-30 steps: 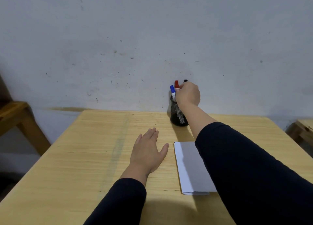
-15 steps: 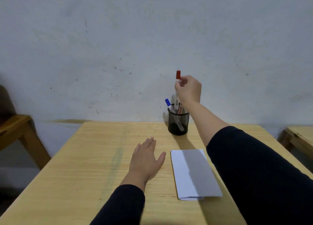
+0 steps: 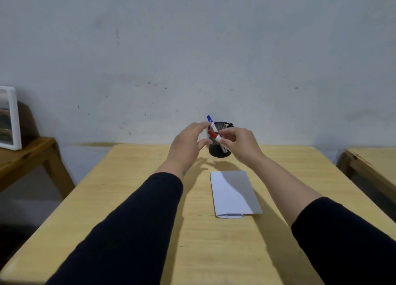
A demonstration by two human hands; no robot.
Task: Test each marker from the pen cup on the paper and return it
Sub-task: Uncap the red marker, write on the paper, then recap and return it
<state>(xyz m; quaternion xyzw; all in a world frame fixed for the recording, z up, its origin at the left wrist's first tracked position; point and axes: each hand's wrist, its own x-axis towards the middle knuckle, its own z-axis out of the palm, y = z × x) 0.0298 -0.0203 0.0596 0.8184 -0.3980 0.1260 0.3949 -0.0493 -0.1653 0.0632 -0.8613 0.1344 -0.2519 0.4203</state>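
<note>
The right hand (image 3: 237, 144) grips the red-capped marker (image 3: 215, 134) by its white barrel, raised above the table (image 3: 132, 199) in front of the black mesh pen cup (image 3: 222, 150). The left hand (image 3: 188, 143) is unclenched, fingers curled beside the red cap. A blue-capped marker (image 3: 210, 121) stands in the cup. The paper (image 3: 233, 192) lies nearer, flat.

A scuffed pale wall (image 3: 192, 48) rises behind the wooden table (image 3: 128, 199), with side tables (image 3: 27, 154) flanking.
</note>
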